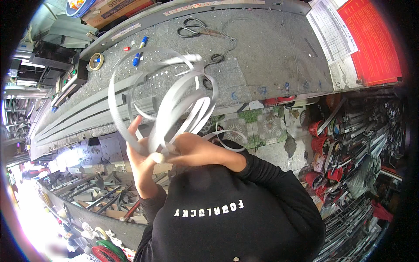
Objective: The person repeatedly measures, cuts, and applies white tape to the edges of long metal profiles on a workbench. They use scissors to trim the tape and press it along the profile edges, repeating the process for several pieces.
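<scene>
A loose bundle of white plastic strip [165, 112] loops up in front of my chest, blurred in parts. My left hand [140, 157] grips its lower end from the left, with one finger raised along a loop. My right hand [196, 149] closes on the same lower end from the right, close to my left hand. One loop stands out far to the left over the bench, and a thin strip end curls past my right wrist. My palms and some fingertips are hidden behind the strip.
Beyond the strip lies a grey workbench [270, 56] with large black-handled scissors [188, 31], smaller scissors [214, 63], a blue marker [140, 51], a tape roll [96, 61] and long grey profiles [87, 111]. Offcuts [94, 194] fill a bin at left; red baskets [315, 179] and metal bars stand at right.
</scene>
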Demonstrator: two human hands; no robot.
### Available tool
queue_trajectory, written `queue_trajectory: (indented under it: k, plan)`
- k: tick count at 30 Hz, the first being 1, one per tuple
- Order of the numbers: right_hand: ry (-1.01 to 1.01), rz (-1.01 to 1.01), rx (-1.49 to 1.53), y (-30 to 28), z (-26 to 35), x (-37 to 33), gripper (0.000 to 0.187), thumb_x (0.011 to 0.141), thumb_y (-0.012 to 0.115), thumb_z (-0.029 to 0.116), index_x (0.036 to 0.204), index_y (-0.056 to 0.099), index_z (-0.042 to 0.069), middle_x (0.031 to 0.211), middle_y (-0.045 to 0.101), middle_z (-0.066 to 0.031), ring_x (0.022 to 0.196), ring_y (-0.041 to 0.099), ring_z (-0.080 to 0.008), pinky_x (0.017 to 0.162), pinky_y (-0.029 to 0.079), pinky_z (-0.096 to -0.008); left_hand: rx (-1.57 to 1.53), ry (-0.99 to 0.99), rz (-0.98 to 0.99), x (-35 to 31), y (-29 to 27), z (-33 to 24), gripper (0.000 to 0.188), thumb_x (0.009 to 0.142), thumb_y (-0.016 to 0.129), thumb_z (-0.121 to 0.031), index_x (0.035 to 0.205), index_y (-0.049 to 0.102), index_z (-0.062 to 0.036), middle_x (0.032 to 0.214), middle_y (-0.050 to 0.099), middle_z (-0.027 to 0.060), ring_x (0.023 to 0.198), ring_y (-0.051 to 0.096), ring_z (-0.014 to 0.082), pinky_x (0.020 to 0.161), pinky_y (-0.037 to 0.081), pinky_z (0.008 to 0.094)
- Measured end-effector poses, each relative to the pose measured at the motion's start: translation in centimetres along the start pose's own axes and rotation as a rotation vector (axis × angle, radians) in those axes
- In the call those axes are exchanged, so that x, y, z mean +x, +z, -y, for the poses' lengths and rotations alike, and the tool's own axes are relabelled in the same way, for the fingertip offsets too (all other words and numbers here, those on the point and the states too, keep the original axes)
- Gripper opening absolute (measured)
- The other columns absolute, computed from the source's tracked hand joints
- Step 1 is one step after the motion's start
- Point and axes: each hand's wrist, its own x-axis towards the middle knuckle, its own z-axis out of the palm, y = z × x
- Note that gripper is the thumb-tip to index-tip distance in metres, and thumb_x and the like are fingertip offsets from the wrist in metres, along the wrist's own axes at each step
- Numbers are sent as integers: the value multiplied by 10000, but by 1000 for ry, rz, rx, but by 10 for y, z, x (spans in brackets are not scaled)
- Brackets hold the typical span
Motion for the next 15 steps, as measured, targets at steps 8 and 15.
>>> queue_trajectory:
  k: [8,15]
  plan:
    - [27,-90,-145,-2,-76,-25,368,795,734,373,813,667,12,710,650,-161,659,627,-342,606,469,-400,376,150,-191,11,-18,4,729,672,781,-140,1327,482,-26,999,674,100,869,647,161,803,499,294]
    - [538,-372,-23,-46,-174,-110,447,907,614,446,764,672,26,649,658,-98,608,627,-225,615,472,-393,513,387,-693,-5,-133,-50,717,959,424,-593,1385,416,-17,788,579,63,582,528,107,495,405,232]
